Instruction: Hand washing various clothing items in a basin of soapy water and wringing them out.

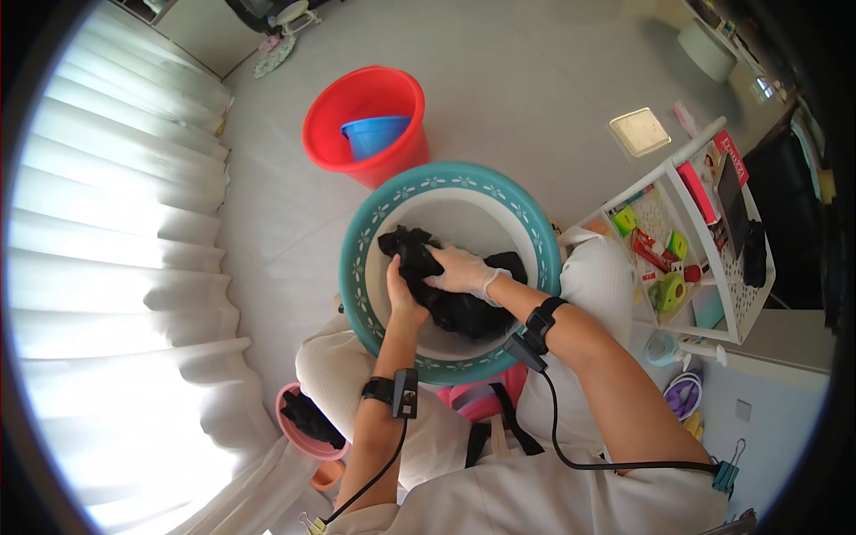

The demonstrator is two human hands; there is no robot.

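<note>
A large teal-rimmed plastic basin (449, 175) with a white flower pattern stands before me, holding water. Wet black cloth (468, 314) lies bunched in it, one part raised between my hands. My left hand (404, 291) cups the near left side of the raised cloth, its fingertips at the edge. From the right, my right hand (458, 269), in a thin clear glove, pinches the same cloth between thumb and fingers. The cloth hides some fingertips.
Beyond the basin a red bucket (321, 150) holds a blue bucket (380, 137). A white storage cart (719, 281) with packets stands at right. At lower left, a pink basin (286, 428) contains black cloth. White curtains (127, 267) hang left; a shallow tray (638, 132) lies on the floor.
</note>
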